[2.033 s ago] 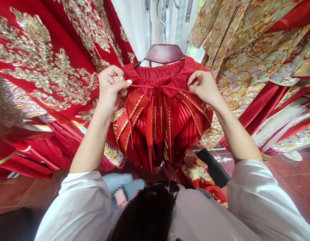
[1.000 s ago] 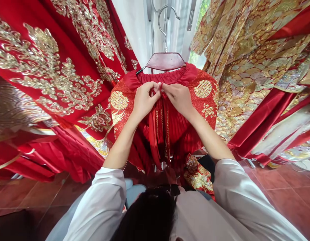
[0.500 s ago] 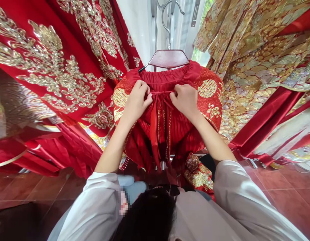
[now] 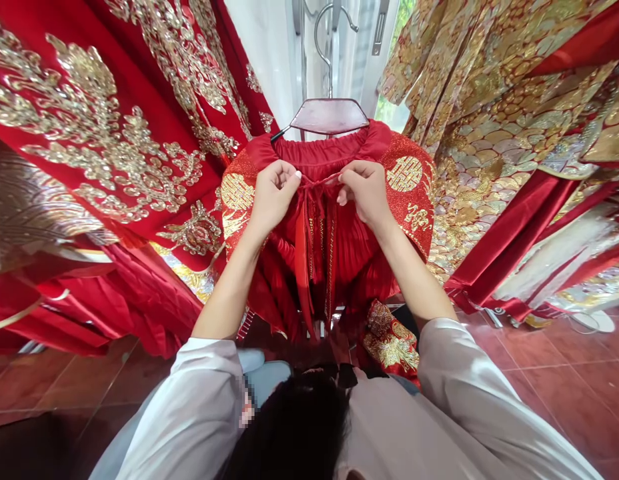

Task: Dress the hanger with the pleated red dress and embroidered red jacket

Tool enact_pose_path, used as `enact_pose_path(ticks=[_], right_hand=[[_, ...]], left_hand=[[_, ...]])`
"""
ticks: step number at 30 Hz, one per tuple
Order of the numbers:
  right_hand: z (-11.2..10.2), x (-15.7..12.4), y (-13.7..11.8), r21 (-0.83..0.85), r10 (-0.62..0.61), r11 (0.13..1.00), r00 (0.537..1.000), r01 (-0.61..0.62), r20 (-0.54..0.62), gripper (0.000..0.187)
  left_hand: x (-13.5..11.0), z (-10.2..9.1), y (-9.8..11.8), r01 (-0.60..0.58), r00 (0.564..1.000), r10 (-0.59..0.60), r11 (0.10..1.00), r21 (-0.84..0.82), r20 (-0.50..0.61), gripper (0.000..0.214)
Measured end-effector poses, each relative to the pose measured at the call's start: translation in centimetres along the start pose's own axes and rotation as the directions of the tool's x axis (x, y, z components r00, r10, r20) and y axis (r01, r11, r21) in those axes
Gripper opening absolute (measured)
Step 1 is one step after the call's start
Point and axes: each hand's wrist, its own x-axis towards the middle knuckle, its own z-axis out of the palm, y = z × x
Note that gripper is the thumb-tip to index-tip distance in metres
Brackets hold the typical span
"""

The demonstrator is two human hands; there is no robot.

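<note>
A red garment (image 4: 334,152) with a gathered neckline and gold embroidery hangs in front of me on a hanger (image 4: 330,117). A thin red cord (image 4: 323,180) crosses its front just below the neckline and dips at a knot in the middle. My left hand (image 4: 275,197) pinches the cord on the left side between thumb and fingers. On the right, my right hand (image 4: 368,192) pinches the other side of the cord, its lower fingers curled. Below the knot hang red ribbons (image 4: 302,257) and beaded gold strands (image 4: 331,257).
A red gown with gold beading (image 4: 132,140) hangs at left. Gold scale-patterned garments (image 4: 489,147) hang at right. A red and gold embroidered cloth (image 4: 393,343) lies low near my right arm. Red tiles (image 4: 554,353) cover the floor.
The cord between my hands has gone from nearly straight to a shallow V. My right fingers have shifted from a tight fist to a looser pinch. The whole view has shifted slightly.
</note>
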Motion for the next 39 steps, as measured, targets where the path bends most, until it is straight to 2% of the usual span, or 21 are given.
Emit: enact_pose_path(ticks=[3, 7, 13, 18, 21, 24, 28, 31, 34, 37, 39], right_hand=[[-0.2, 0.6, 0.1, 0.106, 0.098, 0.990, 0.995, -0.097, -0.004, 0.019], [-0.7, 1.0, 0.0, 0.109, 0.187, 0.975, 0.980, -0.194, 0.066, 0.020], [-0.7, 0.5, -0.3, 0.057, 0.085, 0.994, 0.994, -0.089, 0.063, 0.020], [-0.8, 0.3, -0.2, 0.090, 0.153, 0.984, 0.988, -0.155, 0.033, 0.018], [-1.1, 0.0, -0.1, 0.079, 0.141, 0.987, 0.989, -0.143, 0.033, 0.019], [-1.0, -0.4, 0.0, 0.090, 0.083, 0.992, 0.995, -0.088, 0.060, 0.020], [-0.4, -0.4, 0.4, 0.196, 0.032, 0.979, 0.995, -0.049, 0.090, 0.023], [-0.5, 0.3, 0.6, 0.232, 0.064, 0.968, 0.986, -0.099, 0.152, 0.027], [-1.9, 0.9, 0.2, 0.155, 0.113, 0.976, 0.961, -0.156, 0.253, 0.026], [-3.6, 1.0, -0.6, 0.004, 0.046, 0.999, 0.945, -0.050, 0.323, 0.020], [-4.2, 0.9, -1.0, -0.036, -0.048, 0.997, 0.936, 0.065, 0.349, 0.027]], left_hand=[[-0.1, -0.7, 0.2, 0.022, 0.999, -0.023, 0.999, 0.044, 0.030, 0.028], [-0.4, -1.3, 0.4, 0.024, 0.996, -0.028, 0.998, 0.056, 0.086, 0.029], [-0.6, -1.3, 0.4, 0.031, 0.994, -0.038, 0.997, 0.067, 0.103, 0.023], [-0.5, -1.2, 0.4, 0.031, 0.995, -0.036, 0.998, 0.063, 0.088, 0.022], [-0.5, -1.1, 0.4, 0.040, 0.997, -0.044, 0.997, 0.060, 0.069, 0.023], [-0.6, -1.0, 0.4, 0.044, 0.997, -0.046, 0.998, 0.033, 0.063, 0.025], [-0.7, -1.1, 0.3, 0.062, 0.996, -0.062, 0.998, 0.006, 0.066, 0.024], [-0.7, -1.3, 0.3, 0.084, 0.994, -0.083, 0.996, -0.014, 0.073, 0.021], [-0.6, -1.5, 0.4, 0.093, 0.992, -0.092, 0.996, -0.014, 0.092, 0.016], [-0.5, -1.6, 0.7, 0.098, 0.987, -0.095, 0.995, -0.015, 0.129, 0.010], [-0.4, -1.5, 1.0, 0.095, 0.986, -0.092, 0.995, -0.013, 0.139, 0.006]])
